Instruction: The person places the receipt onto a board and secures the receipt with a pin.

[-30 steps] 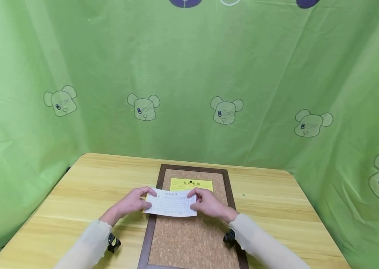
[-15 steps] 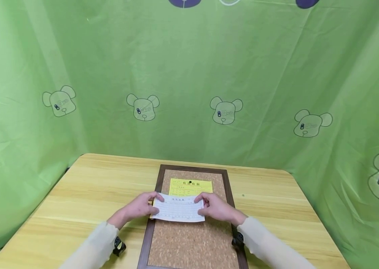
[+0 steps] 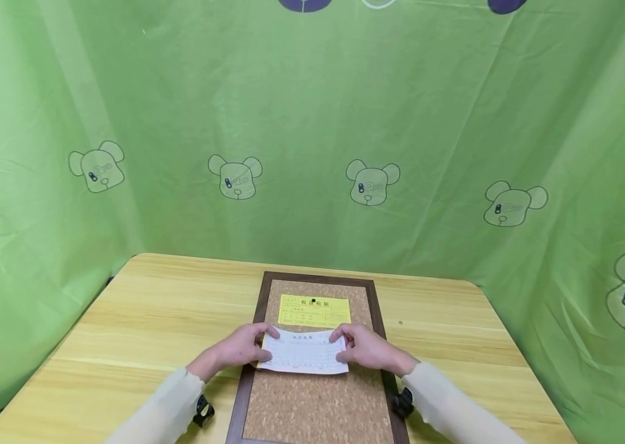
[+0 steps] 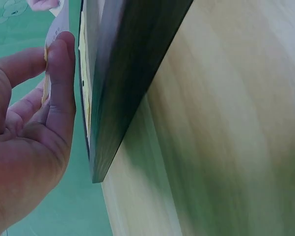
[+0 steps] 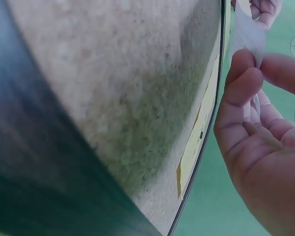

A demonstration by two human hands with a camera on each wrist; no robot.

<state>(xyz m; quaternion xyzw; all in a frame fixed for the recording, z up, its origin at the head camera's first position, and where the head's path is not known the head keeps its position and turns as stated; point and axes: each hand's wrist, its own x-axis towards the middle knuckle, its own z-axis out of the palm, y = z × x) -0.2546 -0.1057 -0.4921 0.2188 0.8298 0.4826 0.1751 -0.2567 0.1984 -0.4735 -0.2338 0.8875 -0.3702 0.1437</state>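
A white printed receipt form (image 3: 304,353) is stretched between my two hands above the cork board (image 3: 318,407). My left hand (image 3: 239,346) pinches its left end between thumb and fingers, and my right hand (image 3: 369,349) pinches the right end the same way. In the left wrist view a yellowish edge shows along the form (image 4: 46,73) at the fingers. Just beyond it, a yellow receipt (image 3: 312,311) lies on the board, with a black pushpin (image 3: 314,301) at its top middle. The form overlaps the board below the yellow receipt in the head view.
The board's dark wooden frame (image 3: 239,407) lies lengthwise on the light wood table (image 3: 457,345). A green curtain (image 3: 301,234) with bear-head prints hangs behind and at both sides. A black wrist camera (image 3: 203,410) sits at the left sleeve, another camera (image 3: 403,404) at the right.
Both hands have moved the white form toward me and to the right. It partly covered the yellow receipt before; now that receipt shows whole. Both hands keep hold of the form's ends.
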